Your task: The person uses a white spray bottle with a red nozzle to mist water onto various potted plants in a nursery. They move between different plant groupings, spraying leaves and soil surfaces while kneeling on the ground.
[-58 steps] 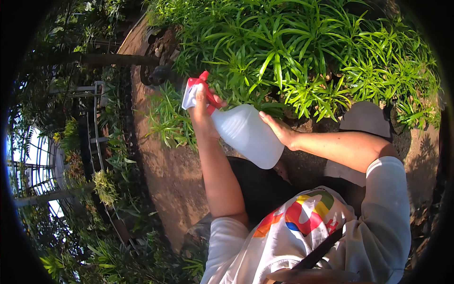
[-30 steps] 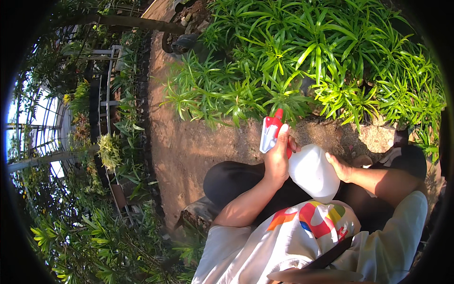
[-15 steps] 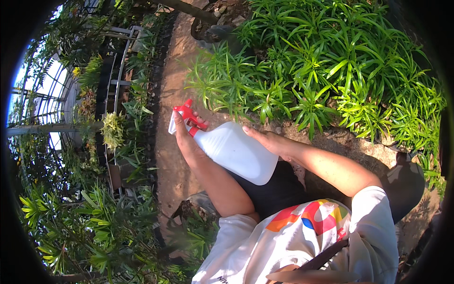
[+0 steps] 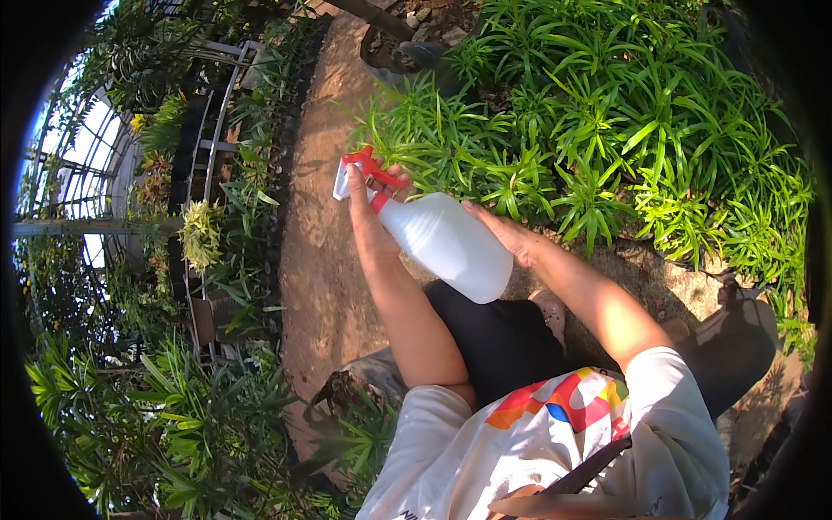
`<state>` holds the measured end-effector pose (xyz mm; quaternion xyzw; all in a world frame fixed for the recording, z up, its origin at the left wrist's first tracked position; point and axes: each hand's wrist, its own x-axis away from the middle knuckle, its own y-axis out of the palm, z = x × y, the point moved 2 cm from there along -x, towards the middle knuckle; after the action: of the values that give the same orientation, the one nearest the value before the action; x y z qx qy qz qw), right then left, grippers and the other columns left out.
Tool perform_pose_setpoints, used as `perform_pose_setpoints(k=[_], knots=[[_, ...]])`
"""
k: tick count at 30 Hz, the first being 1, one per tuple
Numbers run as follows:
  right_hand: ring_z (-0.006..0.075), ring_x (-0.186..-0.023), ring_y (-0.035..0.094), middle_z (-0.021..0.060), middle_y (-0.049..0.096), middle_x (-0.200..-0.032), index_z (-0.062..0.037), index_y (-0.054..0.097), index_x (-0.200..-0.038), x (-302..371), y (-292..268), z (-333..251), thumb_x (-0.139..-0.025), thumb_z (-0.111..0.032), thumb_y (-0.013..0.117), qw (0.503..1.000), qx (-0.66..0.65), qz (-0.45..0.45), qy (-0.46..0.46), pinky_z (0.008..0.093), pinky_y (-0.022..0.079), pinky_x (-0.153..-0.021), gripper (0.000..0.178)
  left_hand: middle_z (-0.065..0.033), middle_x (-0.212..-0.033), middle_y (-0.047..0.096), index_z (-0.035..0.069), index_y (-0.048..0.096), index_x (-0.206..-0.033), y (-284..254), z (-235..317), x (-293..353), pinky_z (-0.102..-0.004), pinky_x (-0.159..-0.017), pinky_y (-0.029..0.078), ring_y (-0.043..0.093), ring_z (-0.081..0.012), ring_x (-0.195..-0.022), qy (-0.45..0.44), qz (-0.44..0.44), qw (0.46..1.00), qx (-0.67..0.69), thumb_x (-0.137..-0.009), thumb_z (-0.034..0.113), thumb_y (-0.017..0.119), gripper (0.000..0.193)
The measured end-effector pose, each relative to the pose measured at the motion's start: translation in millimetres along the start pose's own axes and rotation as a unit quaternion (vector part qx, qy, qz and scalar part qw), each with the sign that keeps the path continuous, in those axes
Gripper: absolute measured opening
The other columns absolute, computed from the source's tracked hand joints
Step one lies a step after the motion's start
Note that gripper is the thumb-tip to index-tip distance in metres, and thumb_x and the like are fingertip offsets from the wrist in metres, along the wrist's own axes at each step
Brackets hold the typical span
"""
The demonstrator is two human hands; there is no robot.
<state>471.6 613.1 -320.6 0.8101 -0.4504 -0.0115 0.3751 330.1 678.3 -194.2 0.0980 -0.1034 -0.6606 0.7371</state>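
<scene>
A white spray bottle (image 4: 451, 249) with a red-and-white trigger head lies tilted in front of my torso, its nozzle pointing to the upper left. My left hand (image 4: 368, 204) is closed round the trigger head and neck, with the thumb on the near side and fingertips showing by the red trigger. At the bottle's right side, my right hand (image 4: 505, 234) grips the body. Its thumb lies along the edge, and its other fingers are mostly hidden behind the plastic. Just beyond the bottle grow bright green narrow-leaved plants (image 4: 511, 178).
A reddish-brown dirt path (image 4: 316, 251) runs up the left of centre. Left of it stand shelving (image 4: 208, 147) with potted plants and a pale yellow-green plant (image 4: 201, 236). Dense foliage (image 4: 641, 130) fills the upper right. My dark-clothed leg (image 4: 494, 334) is under the bottle.
Both hands have carried the spray bottle slightly up and to the right, closer to the green plants. The grip of each hand looks the same.
</scene>
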Motion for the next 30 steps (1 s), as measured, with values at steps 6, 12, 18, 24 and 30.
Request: perform_pose_setpoints(k=[6, 12, 18, 24, 30], knots=[[0.0212, -0.131, 0.039, 0.0112, 0.036, -0.146, -0.012, 0.029, -0.147, -6.9, 6.7, 13.3, -0.093, -0.064, 0.033, 0.998, -0.036, 0.015, -0.04, 0.0368, 0.034, -0.106, 0.075, -0.0144, -0.106, 0.059, 0.002, 0.044, -0.129, 5.9, 3.4, 4.1, -0.0415, -0.088, 0.049, 0.061, -0.0226, -0.095, 0.015, 0.024, 0.985, -0.172, -0.078, 0.067, 0.061, 0.084], [0.017, -0.122, 0.048, 0.0083, 0.048, -0.137, -0.0086, 0.035, -0.143, 28.5, 11.5, -2.3, -0.1, -0.052, 0.027, 0.983, -0.168, 0.007, -0.068, 0.0327, 0.041, -0.1, 0.062, -0.0268, -0.142, 0.036, -0.006, 0.022, -0.143, 13.9, 7.3, 33.0, -0.046, -0.108, 0.032, 0.04, -0.0348, -0.13, 0.062, -0.219, 0.973, 0.033, -0.073, 0.082, 0.043, 0.114], [0.0174, -0.104, 0.057, 0.0084, 0.057, -0.117, -0.0043, 0.045, -0.131, 111.5, -1.8, -56.8, -0.097, -0.04, 0.042, 0.933, -0.135, 0.126, -0.31, 0.0327, 0.048, -0.09, 0.049, -0.0222, -0.142, 0.037, 0.002, 0.028, -0.143, 76.3, -61.0, 77.1, -0.0505, -0.109, 0.021, 0.033, -0.0334, -0.133, -0.198, -0.058, 0.978, -0.016, -0.088, 0.069, 0.04, 0.087], [0.0233, -0.109, 0.054, 0.0138, 0.054, -0.12, -0.0011, 0.042, -0.131, 178.8, -12.7, -92.3, -0.089, -0.055, 0.046, 0.845, 0.107, 0.233, -0.47, 0.037, 0.044, -0.095, 0.069, -0.006, -0.138, 0.041, 0.006, 0.028, -0.144, 168.1, -84.2, 149.6, -0.0332, -0.109, 0.026, 0.036, -0.0145, -0.131, -0.166, -0.381, 0.852, 0.319, -0.096, 0.058, 0.035, 0.071], [0.0293, -0.114, 0.052, 0.0192, 0.052, -0.123, 0.002, 0.039, -0.132, 209.4, -20.8, -104.0, -0.081, -0.071, 0.05, 0.79, 0.194, 0.328, -0.48, 0.0413, 0.039, -0.1, 0.09, -0.0078, -0.132, 0.048, 0.011, 0.036, -0.141, 176.1, -99.7, 164.9, -0.0358, -0.099, 0.042, 0.049, -0.0179, -0.12, -0.375, -0.358, 0.723, 0.457, -0.099, 0.05, 0.033, 0.057]])
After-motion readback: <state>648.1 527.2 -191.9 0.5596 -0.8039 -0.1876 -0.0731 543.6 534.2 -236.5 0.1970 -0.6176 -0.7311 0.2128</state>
